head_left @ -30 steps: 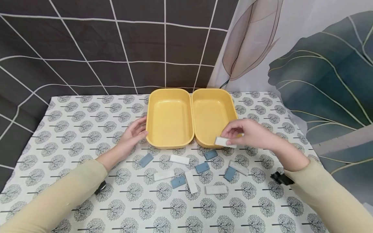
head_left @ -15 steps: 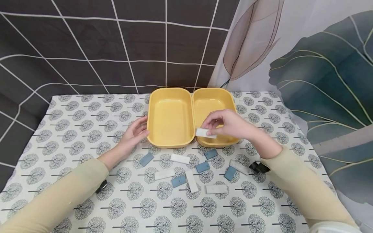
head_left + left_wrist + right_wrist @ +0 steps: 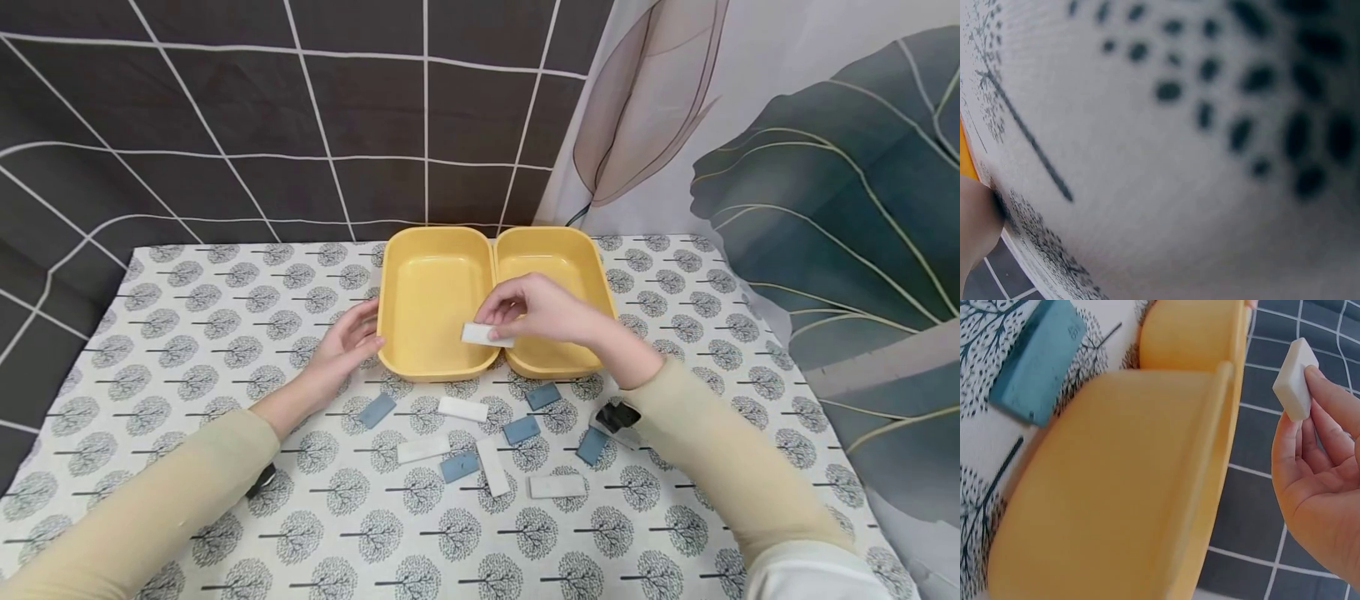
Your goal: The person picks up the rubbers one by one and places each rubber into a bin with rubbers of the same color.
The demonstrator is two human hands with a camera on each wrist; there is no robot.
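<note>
Between thumb and fingers my right hand (image 3: 540,308) pinches a small white rectangular block (image 3: 477,334), which hangs over the right part of the left yellow container (image 3: 438,367). The right wrist view shows the same white block (image 3: 1295,381) held at the fingertips, above the container's rim. My left hand (image 3: 333,354) rests against the left container's outer side, its thumb touching the rim and its fingers loosely bent. Only part of that hand (image 3: 979,219) appears in the left wrist view. The right yellow container (image 3: 551,362) lies partly beneath my right hand.
Several blue blocks (image 3: 522,430) and white blocks (image 3: 492,468) lie scattered on the tree-print cloth (image 3: 315,517) in front of the containers. One white block at the right is partly covered by the black wrist strap (image 3: 618,416). A dark gridded curtain (image 3: 360,108) hangs behind.
My right hand has carried the white block leftward, from the right container's front right corner across to above the left container. The left hand stays in place.
</note>
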